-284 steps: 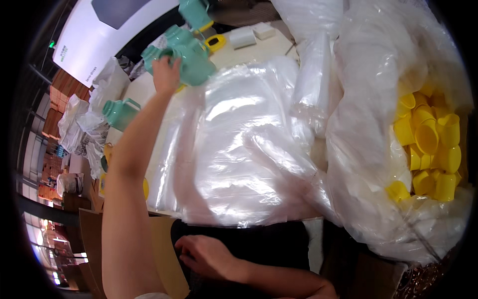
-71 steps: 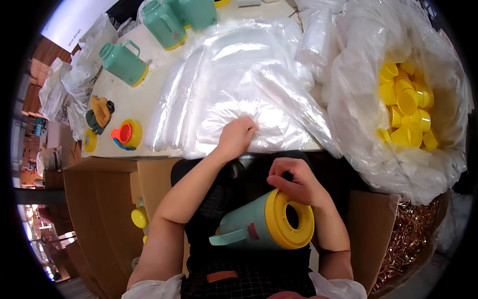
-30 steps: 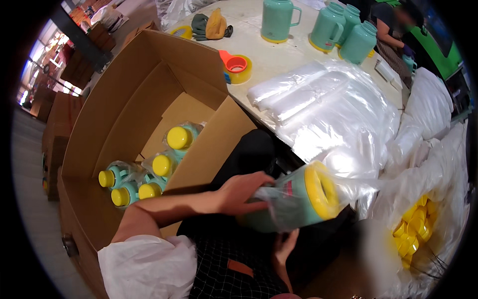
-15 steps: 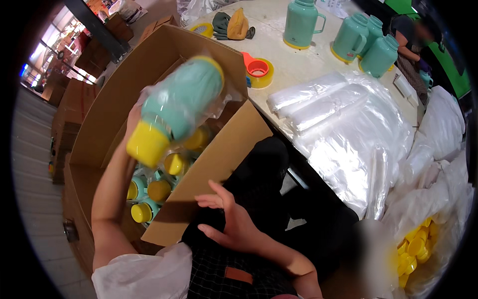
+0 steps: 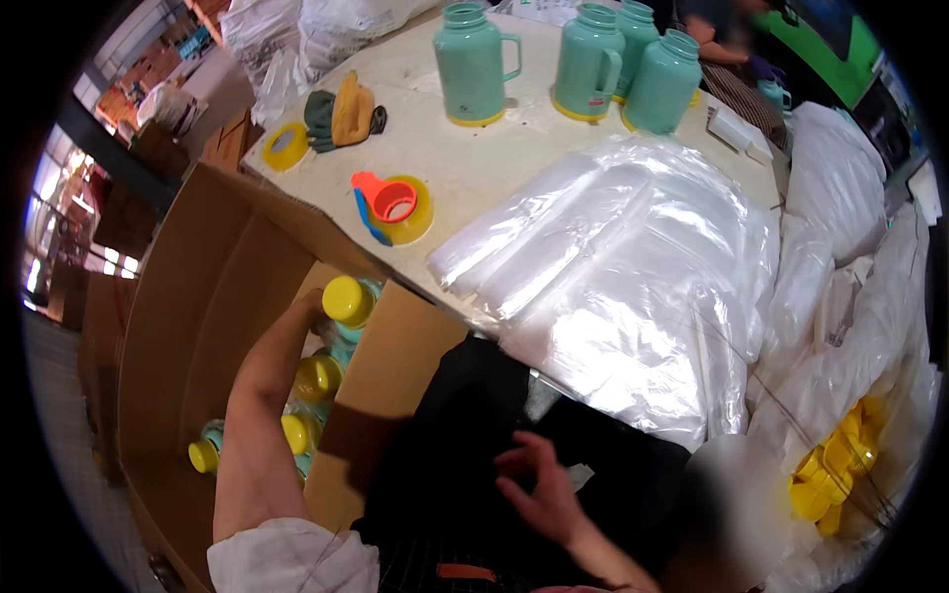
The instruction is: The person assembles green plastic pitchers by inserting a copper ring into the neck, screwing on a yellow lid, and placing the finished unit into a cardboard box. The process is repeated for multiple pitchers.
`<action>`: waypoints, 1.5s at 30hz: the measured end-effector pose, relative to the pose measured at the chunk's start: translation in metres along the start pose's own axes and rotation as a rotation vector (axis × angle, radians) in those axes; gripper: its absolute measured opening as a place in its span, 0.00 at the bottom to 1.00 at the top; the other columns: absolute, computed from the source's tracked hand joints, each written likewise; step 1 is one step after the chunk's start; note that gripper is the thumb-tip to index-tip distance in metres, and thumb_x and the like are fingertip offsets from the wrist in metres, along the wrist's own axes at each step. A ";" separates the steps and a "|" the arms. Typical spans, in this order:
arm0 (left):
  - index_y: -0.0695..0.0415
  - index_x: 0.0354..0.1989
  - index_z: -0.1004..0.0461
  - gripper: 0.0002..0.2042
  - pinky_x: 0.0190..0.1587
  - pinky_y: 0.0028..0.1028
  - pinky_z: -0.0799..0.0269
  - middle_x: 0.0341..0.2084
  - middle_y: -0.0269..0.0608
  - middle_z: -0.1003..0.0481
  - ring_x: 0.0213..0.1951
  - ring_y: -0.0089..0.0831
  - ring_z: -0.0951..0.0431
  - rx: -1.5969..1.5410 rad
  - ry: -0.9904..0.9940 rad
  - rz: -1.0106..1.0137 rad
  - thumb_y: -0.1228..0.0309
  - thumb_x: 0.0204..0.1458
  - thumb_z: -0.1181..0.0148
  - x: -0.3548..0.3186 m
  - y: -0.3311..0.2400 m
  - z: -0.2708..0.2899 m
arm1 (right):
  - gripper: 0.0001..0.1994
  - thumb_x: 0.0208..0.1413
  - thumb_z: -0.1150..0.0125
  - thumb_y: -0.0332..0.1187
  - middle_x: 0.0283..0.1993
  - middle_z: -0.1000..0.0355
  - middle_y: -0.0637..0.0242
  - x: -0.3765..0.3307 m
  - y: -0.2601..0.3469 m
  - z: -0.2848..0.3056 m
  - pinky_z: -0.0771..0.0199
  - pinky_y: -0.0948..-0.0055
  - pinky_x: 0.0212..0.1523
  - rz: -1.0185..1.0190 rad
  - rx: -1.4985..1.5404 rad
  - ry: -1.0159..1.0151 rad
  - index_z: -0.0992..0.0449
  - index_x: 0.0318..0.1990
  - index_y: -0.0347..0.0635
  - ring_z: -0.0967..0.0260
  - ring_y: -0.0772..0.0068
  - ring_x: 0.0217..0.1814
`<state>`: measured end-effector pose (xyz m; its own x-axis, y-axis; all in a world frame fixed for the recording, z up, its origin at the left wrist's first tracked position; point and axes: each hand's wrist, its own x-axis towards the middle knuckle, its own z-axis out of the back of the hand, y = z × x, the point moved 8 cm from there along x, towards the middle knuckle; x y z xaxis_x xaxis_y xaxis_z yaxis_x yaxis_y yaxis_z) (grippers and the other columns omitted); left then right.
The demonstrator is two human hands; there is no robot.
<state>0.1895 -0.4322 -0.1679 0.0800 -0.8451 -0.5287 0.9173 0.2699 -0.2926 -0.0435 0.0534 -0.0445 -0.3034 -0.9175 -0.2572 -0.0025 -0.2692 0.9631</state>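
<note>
Left hand (image 5: 314, 314) grips a bagged green jug (image 5: 348, 308) inside the cardboard box (image 5: 188, 296) — right hand (image 5: 539, 489) spread wide, holding nothing.

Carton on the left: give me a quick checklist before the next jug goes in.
1. Left hand on the yellow-lidded jug inside the carton: ok.
2. Grip closed on that jug: cannot tell, fingers hidden.
3. Right hand free: ok, open over the lap, holding nothing.
4. Jugs already packed sit lids up: ok.
5. More jugs on the table: ok, upright, without lids.
6. Plastic bags at hand: ok, stacked on the table edge.
</note>
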 end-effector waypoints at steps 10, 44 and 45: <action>0.63 0.56 0.32 0.15 0.55 0.33 0.34 0.50 0.45 0.31 0.51 0.35 0.30 -0.447 -1.025 -1.477 0.73 0.62 0.44 -0.238 -0.210 0.231 | 0.23 0.56 0.33 0.25 0.44 0.22 0.62 0.047 0.032 0.090 0.22 0.71 0.47 0.102 0.031 -0.150 0.31 0.59 0.39 0.22 0.70 0.44; 0.67 0.61 0.30 0.18 0.60 0.29 0.31 0.58 0.48 0.28 0.55 0.31 0.25 -0.449 0.384 -1.559 0.66 0.70 0.50 -0.429 -0.351 0.069 | 0.15 0.62 0.41 0.26 0.52 0.26 0.55 -0.057 0.044 0.169 0.28 0.64 0.56 0.512 0.017 -1.121 0.29 0.55 0.36 0.26 0.63 0.56; 0.66 0.56 0.30 0.15 0.59 0.28 0.33 0.54 0.45 0.29 0.52 0.31 0.26 -0.371 0.445 -1.529 0.68 0.66 0.48 -0.446 -0.314 0.058 | 0.15 0.63 0.42 0.27 0.52 0.27 0.57 -0.072 0.049 0.150 0.29 0.65 0.59 0.579 0.116 -1.048 0.30 0.56 0.36 0.27 0.66 0.57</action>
<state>-0.1116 -0.1666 0.2060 -0.9350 -0.2405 0.2608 -0.1110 -0.4999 -0.8590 -0.1646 0.1507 0.0330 -0.9147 -0.1954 0.3538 0.3208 0.1815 0.9296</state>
